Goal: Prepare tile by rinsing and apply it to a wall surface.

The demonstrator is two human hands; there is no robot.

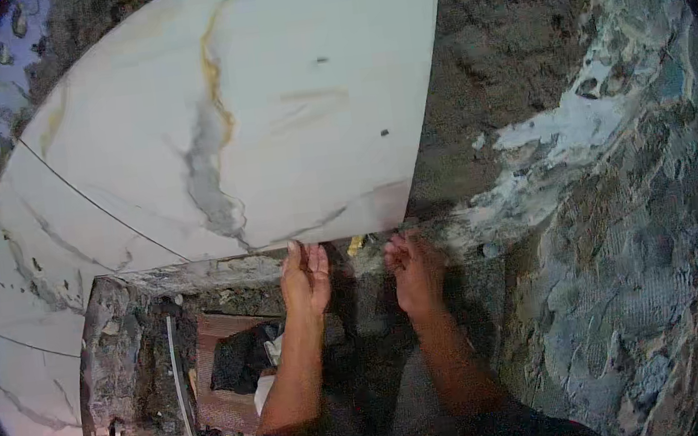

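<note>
A large white tile [327, 100] with grey and gold marble veins takes up the upper middle; its near edge runs just in front of my hands. My left hand [305, 279] is palm up and open, with fingertips at that edge. To its right, my right hand [415, 272] is close under the tile's near right corner, fingers loosely bent and apart. Nothing shows in either hand, though the right fingers are a little blurred. Between the hands, below the edge, is a small yellow piece [355, 245] whose kind I cannot make out.
Veined tiles [27, 341] continue along the left. Rough grey mortar [634, 306] covers the right side, with a dark bare surface [492, 72] beside the big tile. Down at the lower left are a thin pale strip [180, 384], a reddish-brown board [207, 333] and a black bundle [240, 358].
</note>
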